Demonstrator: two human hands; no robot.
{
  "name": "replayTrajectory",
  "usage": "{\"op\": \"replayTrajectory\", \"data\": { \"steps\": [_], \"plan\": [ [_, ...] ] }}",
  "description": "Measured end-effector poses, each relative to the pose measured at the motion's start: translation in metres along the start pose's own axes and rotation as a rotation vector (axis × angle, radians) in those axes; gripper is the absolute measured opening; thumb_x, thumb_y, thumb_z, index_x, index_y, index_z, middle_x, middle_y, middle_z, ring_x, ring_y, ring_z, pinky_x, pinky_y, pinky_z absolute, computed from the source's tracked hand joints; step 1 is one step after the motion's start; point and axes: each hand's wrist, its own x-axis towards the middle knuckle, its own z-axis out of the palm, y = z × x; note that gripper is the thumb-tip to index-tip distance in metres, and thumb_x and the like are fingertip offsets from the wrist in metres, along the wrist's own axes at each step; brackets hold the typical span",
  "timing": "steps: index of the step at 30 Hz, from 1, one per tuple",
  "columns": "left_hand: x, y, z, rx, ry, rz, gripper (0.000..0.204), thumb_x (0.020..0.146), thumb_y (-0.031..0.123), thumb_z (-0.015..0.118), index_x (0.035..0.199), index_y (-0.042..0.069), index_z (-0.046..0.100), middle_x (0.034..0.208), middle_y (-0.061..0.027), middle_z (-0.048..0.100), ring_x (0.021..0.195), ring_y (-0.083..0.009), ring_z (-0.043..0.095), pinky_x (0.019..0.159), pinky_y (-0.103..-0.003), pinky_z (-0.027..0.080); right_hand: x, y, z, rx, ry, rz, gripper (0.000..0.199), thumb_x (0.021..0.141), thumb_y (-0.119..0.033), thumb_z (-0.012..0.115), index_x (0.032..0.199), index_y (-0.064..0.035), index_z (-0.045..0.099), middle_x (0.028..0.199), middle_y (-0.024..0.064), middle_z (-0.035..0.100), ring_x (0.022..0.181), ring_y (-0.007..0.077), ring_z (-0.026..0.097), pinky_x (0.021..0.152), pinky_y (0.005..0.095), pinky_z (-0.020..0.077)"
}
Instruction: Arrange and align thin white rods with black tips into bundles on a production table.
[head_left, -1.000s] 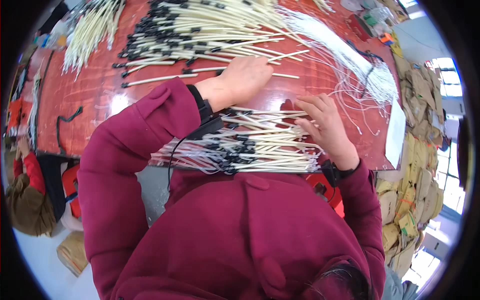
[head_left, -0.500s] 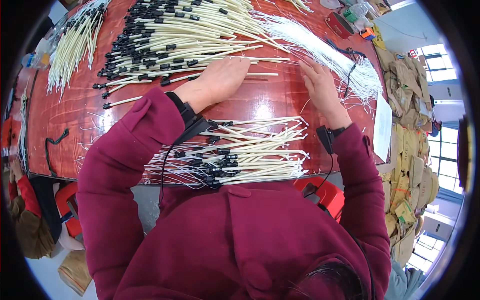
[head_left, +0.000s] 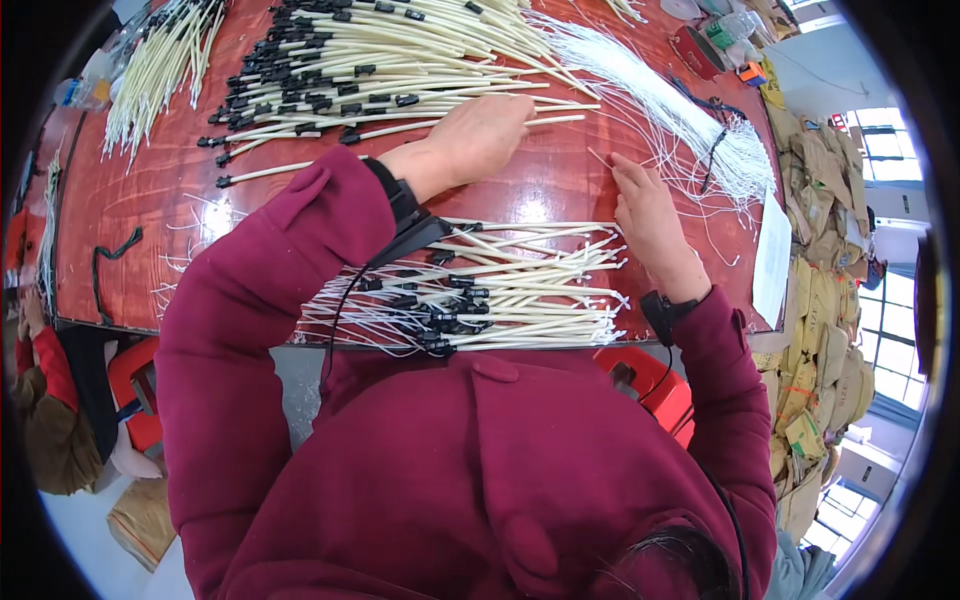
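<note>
My left hand point(head_left: 482, 140) is closed, its fingers curled over the lower edge of a large heap of cream tubes point(head_left: 440, 60) with black clips. One cream tube point(head_left: 558, 120) runs out past its fingers; whether they grip it is hidden. To the right, my right hand point(head_left: 650, 222) pinches a thin white wire point(head_left: 599, 157) whose end sticks out toward the left hand. Beyond it lies a tied bundle of white wires point(head_left: 640, 85). Nearer me, a smaller row of cream tubes point(head_left: 545, 290) with black clips and white wires lies along the table edge.
The red table point(head_left: 130, 230) also bears another tube bunch point(head_left: 165, 75) at far left, a black cord point(head_left: 105, 262), a white paper point(head_left: 772, 262) and a round red tin point(head_left: 697, 52). Stacked sacks point(head_left: 815, 330) stand at the right; another person's red sleeve point(head_left: 54, 370) shows left.
My right hand has come down from the wire bundle and now pinches a wire with its end showing. My left hand has shifted slightly up and right. The view has shifted a little.
</note>
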Motion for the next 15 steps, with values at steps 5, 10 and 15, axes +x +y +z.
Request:
{"op": "replayTrajectory", "data": {
  "steps": [5, 10, 15],
  "plan": [
    [0.001, 0.028, 0.000, -0.022, -0.176, -0.118, 0.025, 0.088, 0.019, 0.071, 0.101, 0.000, 0.060, 0.092, -0.0209, 0.069, 0.091, -0.0429, 0.065, 0.078, -0.050, 0.050, 0.006, -0.037, -0.007, 0.162, -0.022, -0.088, 0.042, 0.088, 0.003, 0.050, 0.128, 0.0104, 0.058, 0.143, 0.0193, 0.054, 0.121, 0.0373, 0.053, 0.108, 0.0428, 0.0421],
    [-0.001, 0.029, 0.020, 0.011, -0.241, -0.172, 0.024, 0.086, 0.019, 0.073, 0.097, 0.000, 0.063, 0.092, -0.0209, 0.070, 0.092, -0.0419, 0.067, 0.077, -0.051, 0.051, 0.005, -0.048, -0.005, 0.267, -0.059, -0.165, 0.043, 0.087, 0.005, 0.048, 0.129, 0.0101, 0.058, 0.141, 0.0202, 0.055, 0.126, 0.0374, 0.051, 0.110, 0.0431, 0.0399],
    [0.004, 0.030, 0.027, 0.131, -0.335, -0.076, 0.019, 0.086, 0.017, 0.071, 0.093, 0.000, 0.065, 0.092, -0.0213, 0.071, 0.090, -0.0420, 0.067, 0.075, -0.052, 0.051, 0.005, -0.045, -0.001, 0.429, -0.055, -0.170, 0.046, 0.086, 0.007, 0.047, 0.131, 0.0085, 0.058, 0.141, 0.0198, 0.056, 0.129, 0.0372, 0.050, 0.112, 0.0428, 0.0382]
  ]
}}
